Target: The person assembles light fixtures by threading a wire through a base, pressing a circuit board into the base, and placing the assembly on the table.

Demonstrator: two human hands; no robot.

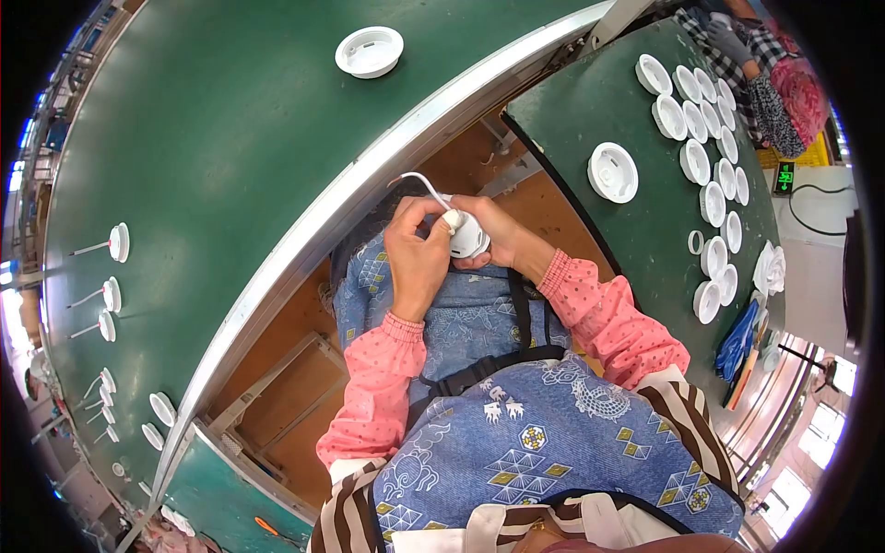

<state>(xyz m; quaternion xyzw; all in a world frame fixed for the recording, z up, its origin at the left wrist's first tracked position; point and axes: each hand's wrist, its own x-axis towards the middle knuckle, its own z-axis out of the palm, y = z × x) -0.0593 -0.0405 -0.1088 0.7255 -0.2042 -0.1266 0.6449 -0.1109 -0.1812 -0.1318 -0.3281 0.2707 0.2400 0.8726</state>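
Above the apron: left fingers [430, 221] and right fingers [486, 253] clamped on the round white part [469, 237] (white cable [426, 182] protruding).

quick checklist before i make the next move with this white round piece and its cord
1. Round piece steadied by the right hand: ok.
2. Left hand at the base of the cord: ok.
3. Cord fully seated in the piece: cannot tell, the fingers hide part of it.
4. Cord's free end clear of the fingers: ok, it curves up and away from them.
5. Piece supported on a worktop: not ok, it is held above the lap.
6. Another white dish near on the right-hand table: ok, one lies apart from the cluster.
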